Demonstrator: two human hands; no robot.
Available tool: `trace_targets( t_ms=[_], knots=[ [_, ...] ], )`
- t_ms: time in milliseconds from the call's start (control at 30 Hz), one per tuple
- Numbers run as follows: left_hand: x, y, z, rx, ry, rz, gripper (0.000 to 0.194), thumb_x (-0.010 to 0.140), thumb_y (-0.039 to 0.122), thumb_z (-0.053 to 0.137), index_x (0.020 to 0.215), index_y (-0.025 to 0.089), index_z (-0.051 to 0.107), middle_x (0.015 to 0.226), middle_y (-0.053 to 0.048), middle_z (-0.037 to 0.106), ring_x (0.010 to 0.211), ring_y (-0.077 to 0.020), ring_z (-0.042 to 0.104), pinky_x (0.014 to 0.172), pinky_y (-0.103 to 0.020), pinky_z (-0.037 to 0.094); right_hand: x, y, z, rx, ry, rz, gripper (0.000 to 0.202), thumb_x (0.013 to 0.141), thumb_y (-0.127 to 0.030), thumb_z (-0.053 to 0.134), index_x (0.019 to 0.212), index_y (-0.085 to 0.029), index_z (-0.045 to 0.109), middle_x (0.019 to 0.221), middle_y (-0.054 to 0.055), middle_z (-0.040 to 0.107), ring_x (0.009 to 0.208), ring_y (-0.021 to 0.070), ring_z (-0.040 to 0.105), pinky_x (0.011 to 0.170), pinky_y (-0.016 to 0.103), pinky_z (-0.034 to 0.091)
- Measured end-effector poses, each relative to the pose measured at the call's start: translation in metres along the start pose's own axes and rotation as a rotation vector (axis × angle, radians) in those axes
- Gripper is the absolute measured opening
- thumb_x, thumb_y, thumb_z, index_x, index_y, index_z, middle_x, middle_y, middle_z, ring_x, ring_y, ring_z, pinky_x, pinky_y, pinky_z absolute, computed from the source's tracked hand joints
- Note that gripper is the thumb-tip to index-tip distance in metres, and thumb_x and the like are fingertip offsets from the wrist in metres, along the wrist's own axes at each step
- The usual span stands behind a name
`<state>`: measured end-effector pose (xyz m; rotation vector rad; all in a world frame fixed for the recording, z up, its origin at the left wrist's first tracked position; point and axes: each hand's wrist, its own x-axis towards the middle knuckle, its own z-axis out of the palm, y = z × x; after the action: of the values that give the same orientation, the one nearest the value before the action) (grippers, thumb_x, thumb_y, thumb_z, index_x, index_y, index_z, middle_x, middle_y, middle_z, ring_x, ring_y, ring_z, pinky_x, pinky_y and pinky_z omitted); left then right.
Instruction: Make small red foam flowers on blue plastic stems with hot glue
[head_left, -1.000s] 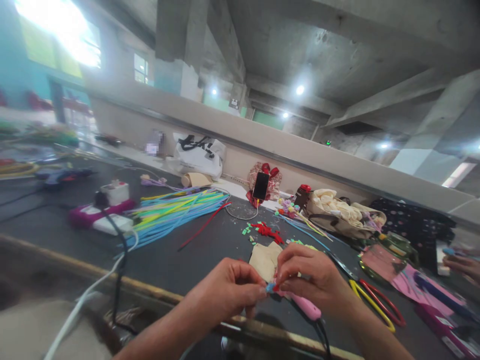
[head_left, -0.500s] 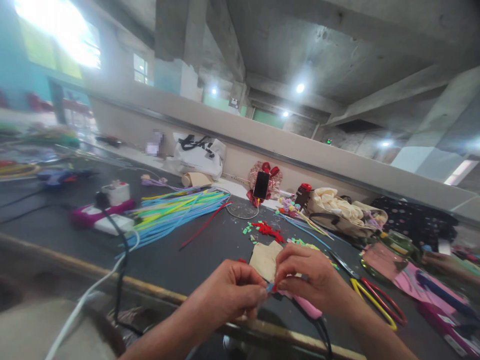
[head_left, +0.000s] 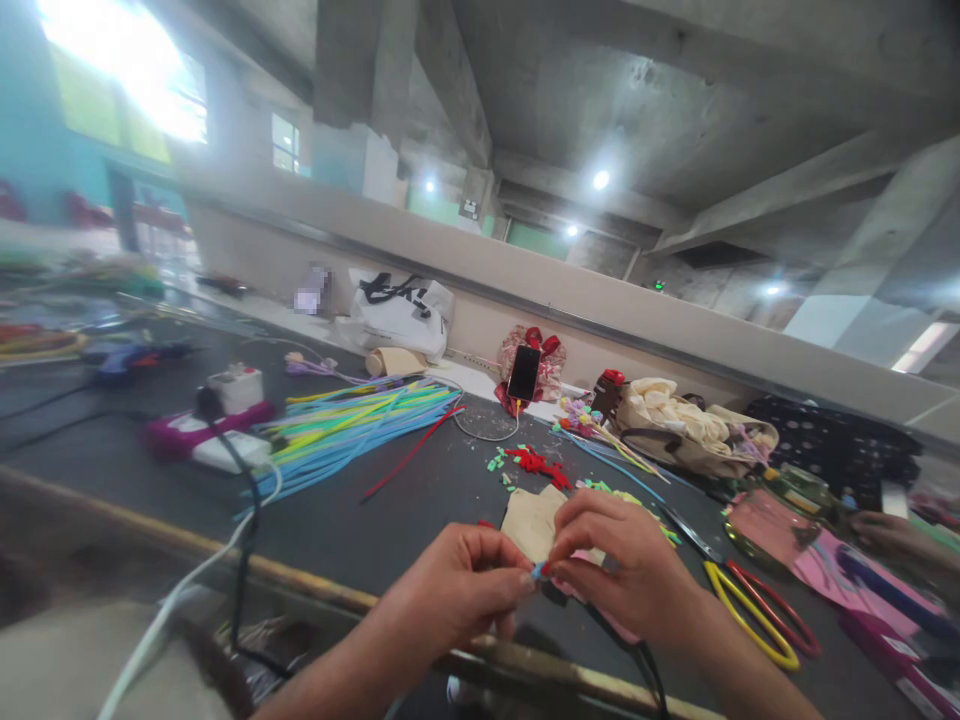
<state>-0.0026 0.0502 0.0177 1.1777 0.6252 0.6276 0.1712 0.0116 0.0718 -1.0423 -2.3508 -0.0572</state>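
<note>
My left hand (head_left: 469,578) is closed in a pinch on a small blue piece (head_left: 537,571), just above the table's front edge. Fingertip to fingertip with it, my right hand (head_left: 622,555) pinches a tiny red piece (head_left: 547,567); the two pieces touch or nearly touch. Fingers hide most of both. Behind the hands lies a beige cloth pad (head_left: 529,522). Under my right hand a pink-handled tool (head_left: 621,626) with a black cord is mostly covered. Farther back sit a pile of red pieces (head_left: 538,464) and small green bits (head_left: 496,459).
Blue, yellow and green fuzzy stems (head_left: 360,425) lie at left, near a power strip (head_left: 225,445) with cords over the edge. Scissors (head_left: 750,610) and a glass jar (head_left: 772,520) stand right. A phone (head_left: 523,373) leans behind. Another person's hand (head_left: 889,530) is far right.
My right hand has shifted slightly left and its fingers have closed nearer the left fingertips. The pink handle is more covered now. The whole view has shifted slightly.
</note>
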Motion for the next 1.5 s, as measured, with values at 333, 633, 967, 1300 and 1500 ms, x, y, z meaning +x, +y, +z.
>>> trace_targets(
  t_ms=[333,633,967,1300,1500],
  knots=[
    [0.004,-0.004,-0.001,0.037,0.013,0.053,0.023,0.062,0.035,0.065,0.059,0.014,0.058,0.036,0.007,0.048,0.03,-0.0032,0.032,0.033,-0.016,0.018,-0.002,-0.002,-0.001,-0.061,-0.004,-0.03,0.004,0.076,-0.02,0.059,0.072,-0.018,0.06,0.074,0.002,0.061,0.068,0.0112,0.057,0.06,0.023,0.041],
    [0.006,-0.007,-0.001,0.0,0.006,0.041,0.03,0.055,0.042,0.068,0.055,0.014,0.058,0.032,0.007,0.047,0.028,-0.0035,0.035,0.032,-0.016,0.017,-0.002,0.0,0.001,-0.068,-0.012,-0.058,0.01,0.079,-0.021,0.056,0.073,-0.018,0.064,0.072,0.003,0.061,0.065,0.0108,0.056,0.059,0.022,0.041],
    [-0.002,-0.005,-0.005,-0.273,-0.049,-0.031,0.021,0.069,0.031,0.062,0.059,0.013,0.056,0.038,0.005,0.051,0.027,0.0006,0.021,0.03,-0.015,0.007,-0.009,0.0,0.008,0.389,0.282,0.305,0.021,0.085,-0.02,0.046,0.099,-0.025,0.062,0.084,0.001,0.065,0.068,0.0112,0.057,0.057,0.02,0.045],
    [-0.009,-0.002,-0.011,-0.467,-0.071,-0.052,0.014,0.071,0.026,0.059,0.065,0.013,0.06,0.038,0.006,0.05,0.025,0.0018,0.025,0.028,-0.01,0.015,0.003,-0.014,0.031,0.523,0.344,0.271,0.018,0.077,-0.022,0.059,0.094,-0.027,0.063,0.084,0.0,0.063,0.069,0.012,0.057,0.059,0.021,0.044],
    [-0.01,0.0,-0.01,-0.467,-0.081,-0.084,0.016,0.068,0.028,0.06,0.06,0.013,0.057,0.035,0.006,0.049,0.024,0.0023,0.023,0.028,-0.01,0.012,0.011,-0.016,0.027,0.655,0.199,0.196,0.025,0.07,-0.022,0.066,0.095,-0.023,0.062,0.09,0.004,0.059,0.076,0.0147,0.056,0.056,0.022,0.043]
  ],
)
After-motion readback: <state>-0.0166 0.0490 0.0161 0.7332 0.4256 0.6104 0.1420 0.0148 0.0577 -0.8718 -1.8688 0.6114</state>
